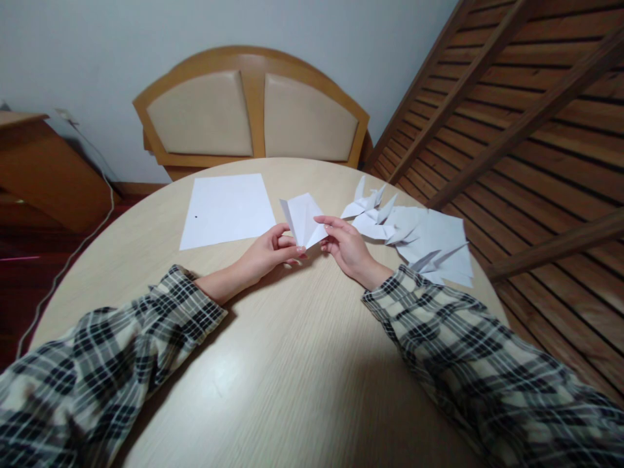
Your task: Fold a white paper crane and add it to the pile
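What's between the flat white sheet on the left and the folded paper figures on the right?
In the head view, a creased paper held by the left hand and right hand.

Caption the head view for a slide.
Left hand and right hand hold a creased paper at a pale table near folded paper figures.

Left hand (271, 253), right hand (347, 246) close together — fingers (334, 222) bent, forearms (441, 325) angled inward.
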Motion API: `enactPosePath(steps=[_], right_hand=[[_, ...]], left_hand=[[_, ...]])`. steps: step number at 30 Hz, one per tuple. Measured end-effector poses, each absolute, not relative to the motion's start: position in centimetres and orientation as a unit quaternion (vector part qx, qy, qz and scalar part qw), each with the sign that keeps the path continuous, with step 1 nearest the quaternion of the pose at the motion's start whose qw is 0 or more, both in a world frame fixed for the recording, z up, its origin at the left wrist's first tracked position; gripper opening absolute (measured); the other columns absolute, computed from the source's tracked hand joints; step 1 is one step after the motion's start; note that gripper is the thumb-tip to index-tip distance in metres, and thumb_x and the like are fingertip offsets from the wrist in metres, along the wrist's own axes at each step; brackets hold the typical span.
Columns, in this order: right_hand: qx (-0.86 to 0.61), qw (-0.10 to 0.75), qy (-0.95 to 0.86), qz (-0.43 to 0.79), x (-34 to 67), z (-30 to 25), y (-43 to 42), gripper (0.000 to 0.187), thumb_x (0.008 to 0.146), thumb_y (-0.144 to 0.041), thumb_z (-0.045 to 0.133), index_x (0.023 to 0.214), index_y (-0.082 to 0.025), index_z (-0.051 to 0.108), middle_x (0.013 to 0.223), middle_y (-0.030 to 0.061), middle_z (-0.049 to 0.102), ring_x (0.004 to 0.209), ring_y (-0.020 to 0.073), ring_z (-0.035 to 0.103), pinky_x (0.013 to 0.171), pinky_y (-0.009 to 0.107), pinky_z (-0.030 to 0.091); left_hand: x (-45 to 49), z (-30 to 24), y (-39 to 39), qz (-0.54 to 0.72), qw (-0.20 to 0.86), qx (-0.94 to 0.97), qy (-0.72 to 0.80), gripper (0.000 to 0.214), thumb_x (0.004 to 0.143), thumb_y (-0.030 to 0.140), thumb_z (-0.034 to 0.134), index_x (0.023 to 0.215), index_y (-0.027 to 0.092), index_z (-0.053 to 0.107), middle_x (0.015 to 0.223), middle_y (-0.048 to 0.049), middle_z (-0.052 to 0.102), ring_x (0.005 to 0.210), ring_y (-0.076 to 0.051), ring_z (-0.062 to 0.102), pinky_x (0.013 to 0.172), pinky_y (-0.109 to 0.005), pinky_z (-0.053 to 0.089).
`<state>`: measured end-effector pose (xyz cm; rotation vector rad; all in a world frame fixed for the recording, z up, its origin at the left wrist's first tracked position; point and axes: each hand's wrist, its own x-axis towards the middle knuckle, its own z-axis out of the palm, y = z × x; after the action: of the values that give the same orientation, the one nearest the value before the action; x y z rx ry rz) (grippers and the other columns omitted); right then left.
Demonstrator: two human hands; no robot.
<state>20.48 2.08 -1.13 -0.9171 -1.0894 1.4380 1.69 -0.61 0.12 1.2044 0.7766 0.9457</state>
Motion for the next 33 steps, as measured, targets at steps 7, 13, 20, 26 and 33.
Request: enactPosePath(steps=[7, 13, 20, 26, 33], right_hand=[[-0.408, 0.484, -0.663, 0.399, 20.1, -1.9, 1.5, 0.024, 0.081, -0.026, 0.063, 0.104, -0.024, 0.066, 0.109, 0.0072, 0.056, 0.095, 0.0186, 0.059, 0.069, 0.033, 0.055], [-0.419, 0.444, -0.792, 0.015, 20.4, -1.1, 0.9, 0.011, 0.082, -0.029, 0.068, 0.091, -0.026, 0.071, 0.134, 0.0050, 0.048, 0.131, 0.0268, 0.038, 0.110, 0.051, 0.032], [-0.353, 0.396, -0.847, -0.002, 20.5, -0.8, 0.9, 0.018, 0.081, -0.042, 0.069, 0.088, -0.025, 0.071, 0.095, 0.0022, 0.066, 0.098, 0.0217, 0.054, 0.090, 0.041, 0.040], [-0.357, 0.410, -0.836, 0.076, 20.4, -0.7, 1.0, 0.010, 0.081, -0.035, 0.070, 0.082, -0.026, 0.069, 0.087, 0.0021, 0.063, 0.092, 0.0209, 0.053, 0.085, 0.038, 0.040], [-0.361, 0.420, -0.822, 0.135, 20.3, -0.7, 0.9, 0.010, 0.081, -0.035, 0.070, 0.080, -0.025, 0.069, 0.087, 0.0019, 0.062, 0.092, 0.0203, 0.053, 0.087, 0.039, 0.040]], left_hand=[[1.7, -0.5, 0.0, 0.444, 0.672, 0.476, 0.354, 0.018, 0.086, 0.023, 0.058, 0.098, 0.010, 0.058, 0.084, -0.0092, 0.071, 0.068, -0.015, 0.068, 0.069, -0.029, 0.054], [1.6, -0.9, 0.3, 0.442, 0.673, 0.471, 0.361, 0.017, 0.087, 0.023, 0.054, 0.097, 0.010, 0.059, 0.082, -0.0105, 0.071, 0.070, -0.017, 0.069, 0.070, -0.030, 0.055], [1.9, -0.5, 0.1, 0.449, 0.648, 0.481, 0.384, 0.014, 0.084, 0.027, 0.057, 0.083, 0.013, 0.060, 0.068, -0.0031, 0.067, 0.063, -0.014, 0.063, 0.068, -0.029, 0.053], [1.9, -0.2, -0.1, 0.443, 0.627, 0.515, 0.381, 0.016, 0.081, 0.028, 0.060, 0.071, 0.016, 0.060, 0.064, -0.0028, 0.065, 0.059, -0.014, 0.059, 0.064, -0.029, 0.051], [1.9, -0.2, -0.1, 0.434, 0.621, 0.529, 0.382, 0.017, 0.082, 0.031, 0.059, 0.073, 0.016, 0.061, 0.063, -0.0031, 0.064, 0.060, -0.015, 0.059, 0.064, -0.028, 0.049]])
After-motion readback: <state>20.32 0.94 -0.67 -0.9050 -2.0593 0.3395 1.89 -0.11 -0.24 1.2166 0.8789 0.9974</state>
